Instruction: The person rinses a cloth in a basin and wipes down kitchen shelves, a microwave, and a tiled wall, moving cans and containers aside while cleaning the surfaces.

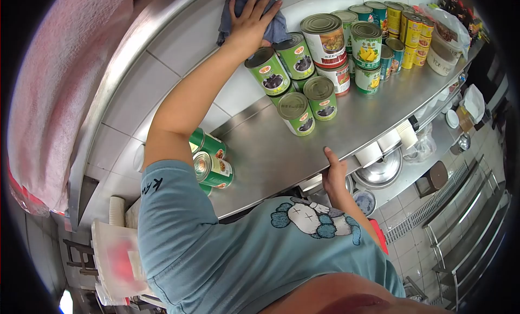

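Observation:
Against the tiled wall, my left hand [250, 22] presses a blue-grey cloth [277, 28], with its fingers spread over the fabric. Just below and to the right of it stand green-labelled cans [266, 75], some of them stacked. My right hand [336, 172] rests at the front edge of the steel shelf [260, 151], thumb on top and the other fingers mostly hidden beneath. Between the two hands, two more green cans [296, 116] stand on the shelf. A large can with a red and white label [324, 40] is behind them.
Yellow cans [410, 35], teal cans [395, 54] and a lidded tub [443, 56] line the shelf's right end. Green cans [216, 170] lie or stand beside my left upper arm. Below the shelf are a metal bowl lid [382, 167] and white cups [368, 154].

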{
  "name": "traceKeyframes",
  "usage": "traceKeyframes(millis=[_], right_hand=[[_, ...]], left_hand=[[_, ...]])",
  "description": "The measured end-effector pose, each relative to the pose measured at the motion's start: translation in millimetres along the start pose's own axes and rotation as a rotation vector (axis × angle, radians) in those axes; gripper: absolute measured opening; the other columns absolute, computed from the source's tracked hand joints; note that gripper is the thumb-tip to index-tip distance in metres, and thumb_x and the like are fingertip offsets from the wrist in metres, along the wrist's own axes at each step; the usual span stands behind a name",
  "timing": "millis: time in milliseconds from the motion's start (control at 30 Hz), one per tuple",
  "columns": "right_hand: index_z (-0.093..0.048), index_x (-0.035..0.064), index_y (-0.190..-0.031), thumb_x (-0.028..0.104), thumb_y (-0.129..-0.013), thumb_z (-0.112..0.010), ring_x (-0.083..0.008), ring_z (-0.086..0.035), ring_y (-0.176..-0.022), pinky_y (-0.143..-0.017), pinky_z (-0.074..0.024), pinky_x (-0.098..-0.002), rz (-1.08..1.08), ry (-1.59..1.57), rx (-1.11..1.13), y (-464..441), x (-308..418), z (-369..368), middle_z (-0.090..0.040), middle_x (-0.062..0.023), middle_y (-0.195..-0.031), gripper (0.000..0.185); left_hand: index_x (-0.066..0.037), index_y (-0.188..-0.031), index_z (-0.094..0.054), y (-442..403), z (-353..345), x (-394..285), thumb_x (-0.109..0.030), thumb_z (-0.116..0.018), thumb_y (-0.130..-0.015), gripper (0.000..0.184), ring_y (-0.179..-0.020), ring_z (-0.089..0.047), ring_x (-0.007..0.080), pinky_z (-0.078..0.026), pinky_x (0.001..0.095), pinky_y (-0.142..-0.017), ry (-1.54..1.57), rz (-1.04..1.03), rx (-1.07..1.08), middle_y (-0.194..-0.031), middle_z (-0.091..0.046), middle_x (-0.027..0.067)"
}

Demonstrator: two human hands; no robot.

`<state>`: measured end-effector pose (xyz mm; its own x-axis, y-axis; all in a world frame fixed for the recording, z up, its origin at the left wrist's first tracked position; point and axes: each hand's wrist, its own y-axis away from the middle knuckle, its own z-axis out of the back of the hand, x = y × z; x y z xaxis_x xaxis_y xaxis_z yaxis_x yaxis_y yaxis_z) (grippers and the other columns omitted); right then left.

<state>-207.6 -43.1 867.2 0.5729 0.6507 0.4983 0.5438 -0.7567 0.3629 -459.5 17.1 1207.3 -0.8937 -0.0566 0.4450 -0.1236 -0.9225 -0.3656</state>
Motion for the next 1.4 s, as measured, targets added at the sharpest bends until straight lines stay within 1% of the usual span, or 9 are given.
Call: traceKeyframes(millis=[233,367,567,633,833,900,967,1200,1400], right_hand=[[-0.055,0.0020,-0.116,0.010,-0.089,-0.070,-0.0222,-0.066,-0.092,-0.078,-0.0553,-0.0365,-0.026,0.010,-0.017,-3,-2,3,-0.066,-0.0091,-0.104,0.032],[-0.055,0.0013,-0.116,0.010,-0.089,-0.070,-0.0225,-0.067,-0.092,-0.078,-0.0554,-0.0366,-0.039,0.009,-0.005,-5,-4,7,-0.066,-0.0096,-0.103,0.032],[-0.056,0.0004,-0.116,0.009,-0.088,-0.071,-0.0234,-0.067,-0.094,-0.081,-0.0553,-0.0369,0.017,-0.003,-0.019,-6,-8,5,-0.066,-0.0105,-0.106,0.034],[-0.056,0.0000,-0.116,0.009,-0.088,-0.071,-0.0238,-0.067,-0.095,-0.083,-0.0552,-0.0372,0.014,-0.004,-0.032,-8,-9,7,-0.066,-0.0107,-0.106,0.033],[-0.057,0.0001,-0.116,0.010,-0.088,-0.072,-0.0236,-0.067,-0.094,-0.084,-0.0553,-0.0373,-0.023,0.009,0.002,-3,-1,4,-0.066,-0.0114,-0.107,0.033],[-0.057,0.0000,-0.116,0.011,-0.088,-0.072,-0.0237,-0.067,-0.095,-0.085,-0.0553,-0.0378,-0.046,0.024,0.015,-1,-1,3,-0.066,-0.0115,-0.108,0.034],[-0.058,-0.0034,-0.117,0.016,-0.086,-0.074,-0.0278,-0.068,-0.093,-0.083,-0.0563,-0.0414,0.019,0.043,0.030,-1,-1,3,-0.067,-0.0149,-0.105,0.040],[-0.056,-0.0039,-0.123,0.010,-0.088,-0.072,-0.0242,-0.064,-0.101,-0.089,-0.0514,-0.0374,0.057,-0.005,-0.044,3,0,-1,-0.065,-0.0122,-0.111,0.041],[-0.058,-0.0023,-0.110,0.009,-0.086,-0.073,-0.0256,-0.067,-0.090,-0.081,-0.0572,-0.0403,-0.011,-0.003,0.000,-9,-6,6,-0.066,-0.0121,-0.100,0.031]], left_hand=[[-0.014,-0.153,-0.033,1,12,-6,-0.017,-0.087,-0.063,0.106,-0.152,-0.014,0.0301,-0.005,0.0678,-0.118,-0.087,0.010,0.024,-0.161,-0.025,0.0117],[-0.017,-0.147,-0.046,12,44,37,-0.016,-0.080,-0.074,0.081,-0.146,-0.031,0.0289,-0.027,0.0475,-0.119,-0.089,0.091,-0.205,-0.154,-0.039,0.0115],[-0.013,-0.144,-0.049,-34,40,31,-0.016,-0.054,-0.093,0.052,-0.144,-0.035,0.0278,-0.031,0.0407,-0.118,0.135,0.465,0.026,-0.147,-0.047,0.0139],[-0.011,-0.142,-0.050,-61,-15,39,-0.012,-0.051,-0.092,0.051,-0.146,-0.032,0.0275,-0.027,0.0393,-0.121,-0.346,-0.204,-0.287,-0.151,-0.044,0.0119],[-0.010,-0.134,-0.059,-34,-27,64,-0.005,-0.051,-0.087,0.048,-0.150,-0.025,0.0265,-0.016,0.0476,-0.124,0.000,-0.354,-0.069,-0.157,-0.039,0.0097],[-0.006,-0.134,-0.057,2,4,79,-0.011,-0.060,-0.082,0.052,-0.142,-0.036,0.0297,-0.026,0.0507,-0.118,-0.315,-0.318,-0.215,-0.155,-0.039,0.0146],[-0.016,-0.138,-0.058,37,13,98,0.012,-0.050,-0.077,0.068,-0.138,-0.044,0.0360,-0.032,0.0446,-0.117,-0.086,-0.196,-0.370,-0.147,-0.050,0.0148],[-0.012,-0.146,-0.049,127,-27,68,-0.014,-0.053,-0.086,0.061,-0.136,-0.044,0.0376,-0.030,0.0532,-0.115,-0.512,0.582,-0.837,-0.147,-0.048,0.0183],[-0.021,-0.144,-0.053,194,-99,-26,0.015,-0.050,-0.072,0.081,-0.146,-0.031,0.0378,-0.034,0.0396,-0.117,0.111,0.529,-0.350,-0.159,-0.036,0.0092]])
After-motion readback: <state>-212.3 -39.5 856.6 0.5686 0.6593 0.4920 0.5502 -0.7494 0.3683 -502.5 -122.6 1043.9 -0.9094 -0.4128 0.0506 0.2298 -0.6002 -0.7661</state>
